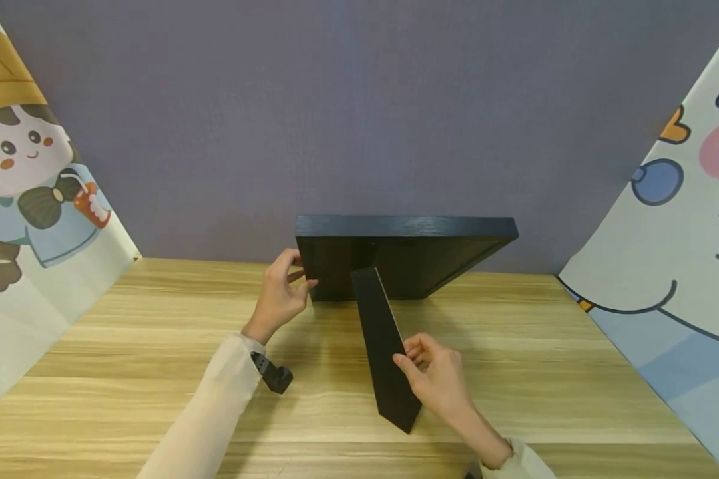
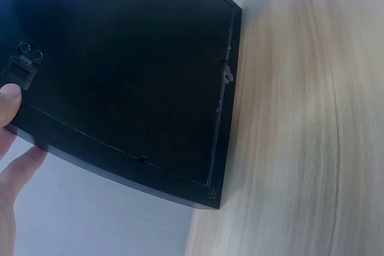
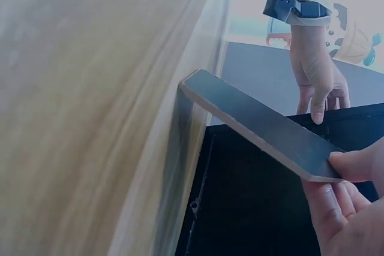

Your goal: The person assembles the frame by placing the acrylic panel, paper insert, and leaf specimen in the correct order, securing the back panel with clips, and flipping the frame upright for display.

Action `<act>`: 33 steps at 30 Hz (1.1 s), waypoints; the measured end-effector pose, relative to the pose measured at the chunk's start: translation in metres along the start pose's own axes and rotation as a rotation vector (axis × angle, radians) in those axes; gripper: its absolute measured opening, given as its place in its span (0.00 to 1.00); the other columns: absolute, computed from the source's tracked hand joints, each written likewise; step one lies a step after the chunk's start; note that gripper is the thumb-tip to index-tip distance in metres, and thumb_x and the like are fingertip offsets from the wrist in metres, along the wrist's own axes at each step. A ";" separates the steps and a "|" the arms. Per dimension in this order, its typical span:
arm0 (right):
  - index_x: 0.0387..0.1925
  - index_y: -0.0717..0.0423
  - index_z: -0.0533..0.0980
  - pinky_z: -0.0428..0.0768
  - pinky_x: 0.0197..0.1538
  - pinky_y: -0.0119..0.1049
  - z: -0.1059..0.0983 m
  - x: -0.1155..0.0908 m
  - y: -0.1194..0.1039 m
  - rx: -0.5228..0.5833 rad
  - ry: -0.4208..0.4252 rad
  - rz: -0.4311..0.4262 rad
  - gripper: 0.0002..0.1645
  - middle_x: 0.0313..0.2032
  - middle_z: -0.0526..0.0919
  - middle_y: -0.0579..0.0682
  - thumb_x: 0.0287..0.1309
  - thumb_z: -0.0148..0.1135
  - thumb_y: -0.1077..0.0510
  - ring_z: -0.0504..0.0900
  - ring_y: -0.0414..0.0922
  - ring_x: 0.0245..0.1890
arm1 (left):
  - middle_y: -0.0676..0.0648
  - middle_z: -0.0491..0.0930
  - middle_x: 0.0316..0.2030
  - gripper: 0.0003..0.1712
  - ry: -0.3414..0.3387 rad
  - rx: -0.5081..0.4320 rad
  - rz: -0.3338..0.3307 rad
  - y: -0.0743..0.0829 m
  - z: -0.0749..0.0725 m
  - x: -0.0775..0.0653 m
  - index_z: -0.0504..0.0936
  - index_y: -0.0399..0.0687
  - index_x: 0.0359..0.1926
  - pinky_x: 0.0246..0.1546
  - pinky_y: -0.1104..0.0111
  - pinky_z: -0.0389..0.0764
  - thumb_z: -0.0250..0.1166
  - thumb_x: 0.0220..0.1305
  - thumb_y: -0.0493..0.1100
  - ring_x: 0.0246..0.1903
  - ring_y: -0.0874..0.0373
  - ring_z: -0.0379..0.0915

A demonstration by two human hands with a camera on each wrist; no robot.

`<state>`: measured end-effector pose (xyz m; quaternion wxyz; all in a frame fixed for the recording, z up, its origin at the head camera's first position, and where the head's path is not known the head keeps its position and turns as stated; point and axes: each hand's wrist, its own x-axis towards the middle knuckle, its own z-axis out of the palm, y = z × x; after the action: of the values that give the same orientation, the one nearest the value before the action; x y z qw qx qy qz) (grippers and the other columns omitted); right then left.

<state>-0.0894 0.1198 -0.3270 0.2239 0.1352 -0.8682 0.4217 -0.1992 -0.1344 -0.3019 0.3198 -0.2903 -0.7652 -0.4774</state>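
Observation:
A black picture frame (image 1: 407, 226) stands on the wooden table with its back toward me. My left hand (image 1: 278, 293) grips its left side, the thumb (image 2: 9, 103) on the back and fingers round the outer edge. Close to that thumb is a small metal hanger (image 2: 21, 71). From the frame's back a flat black stand leg (image 1: 383, 346) slants down toward me, its pointed end near the tabletop. My right hand (image 1: 434, 376) pinches the leg's right edge between thumb and fingers. Seen from the right wrist, the leg (image 3: 258, 124) crosses in front of the frame's dark back.
The light wooden table (image 1: 515, 372) spreads around the frame. Behind it rises a grey-purple wall (image 1: 335, 120). Panels with cartoon prints flank it, a figure with a drink (image 1: 42, 166) on the left and a pale character (image 1: 647, 259) on the right.

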 end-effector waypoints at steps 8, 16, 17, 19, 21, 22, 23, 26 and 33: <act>0.27 0.59 0.77 0.78 0.24 0.26 -0.001 0.000 0.001 0.020 -0.027 0.022 0.10 0.21 0.80 0.47 0.43 0.71 0.70 0.79 0.33 0.20 | 0.38 0.76 0.37 0.22 -0.020 -0.016 -0.017 0.000 -0.001 -0.001 0.74 0.32 0.43 0.43 0.57 0.83 0.66 0.46 0.18 0.42 0.45 0.76; 0.31 0.60 0.78 0.78 0.24 0.25 -0.007 -0.001 -0.001 0.045 -0.092 0.070 0.10 0.24 0.80 0.46 0.46 0.69 0.72 0.82 0.37 0.24 | 0.37 0.77 0.43 0.23 -0.087 -0.043 -0.069 0.002 -0.005 -0.002 0.74 0.33 0.47 0.48 0.58 0.81 0.66 0.48 0.20 0.48 0.43 0.76; 0.31 0.60 0.78 0.78 0.24 0.25 -0.009 -0.001 -0.002 0.049 -0.099 0.075 0.10 0.24 0.80 0.46 0.46 0.69 0.72 0.82 0.37 0.24 | 0.37 0.77 0.44 0.23 -0.094 -0.046 -0.073 0.002 -0.006 -0.002 0.74 0.33 0.48 0.49 0.59 0.81 0.66 0.49 0.20 0.49 0.43 0.76; 0.32 0.59 0.78 0.78 0.24 0.25 -0.011 -0.002 -0.003 0.059 -0.111 0.080 0.11 0.24 0.80 0.46 0.46 0.68 0.72 0.82 0.36 0.24 | 0.36 0.77 0.45 0.24 -0.104 -0.052 -0.077 0.002 -0.007 -0.002 0.73 0.32 0.49 0.49 0.58 0.81 0.66 0.49 0.20 0.49 0.42 0.76; 0.33 0.59 0.79 0.77 0.24 0.25 -0.014 -0.002 -0.004 0.058 -0.118 0.077 0.12 0.24 0.80 0.45 0.46 0.68 0.73 0.81 0.36 0.24 | 0.36 0.77 0.46 0.25 -0.112 -0.056 -0.081 0.001 -0.009 -0.002 0.73 0.32 0.50 0.50 0.59 0.80 0.65 0.49 0.19 0.50 0.42 0.76; 0.33 0.59 0.79 0.77 0.23 0.25 -0.015 -0.002 -0.004 0.056 -0.122 0.076 0.12 0.24 0.79 0.45 0.45 0.68 0.74 0.81 0.36 0.24 | 0.36 0.77 0.46 0.25 -0.116 -0.056 -0.083 0.001 -0.009 -0.002 0.73 0.32 0.50 0.50 0.59 0.80 0.65 0.49 0.19 0.50 0.42 0.76; 0.33 0.59 0.79 0.76 0.23 0.25 -0.016 -0.003 -0.004 0.053 -0.126 0.073 0.13 0.24 0.79 0.45 0.45 0.68 0.73 0.81 0.35 0.24 | 0.36 0.77 0.47 0.25 -0.120 -0.059 -0.087 0.001 -0.010 -0.002 0.73 0.32 0.51 0.50 0.59 0.80 0.65 0.50 0.19 0.50 0.42 0.76; 0.35 0.58 0.79 0.74 0.21 0.25 -0.019 -0.005 -0.003 0.034 -0.152 0.063 0.13 0.25 0.80 0.44 0.46 0.68 0.72 0.80 0.35 0.25 | 0.35 0.76 0.48 0.26 -0.137 -0.069 -0.102 0.001 -0.012 -0.002 0.73 0.31 0.52 0.51 0.58 0.79 0.65 0.49 0.19 0.51 0.41 0.75; 0.38 0.59 0.78 0.74 0.21 0.24 -0.021 -0.015 0.000 0.026 -0.193 0.067 0.14 0.28 0.81 0.46 0.47 0.68 0.71 0.81 0.36 0.27 | 0.34 0.76 0.50 0.26 -0.174 -0.062 -0.135 -0.005 -0.012 -0.004 0.73 0.30 0.53 0.54 0.59 0.77 0.64 0.51 0.19 0.54 0.40 0.74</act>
<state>-0.0709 0.1369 -0.3229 0.1232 0.1491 -0.8842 0.4251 -0.1979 -0.1481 -0.3038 0.2101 -0.2880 -0.7927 -0.4945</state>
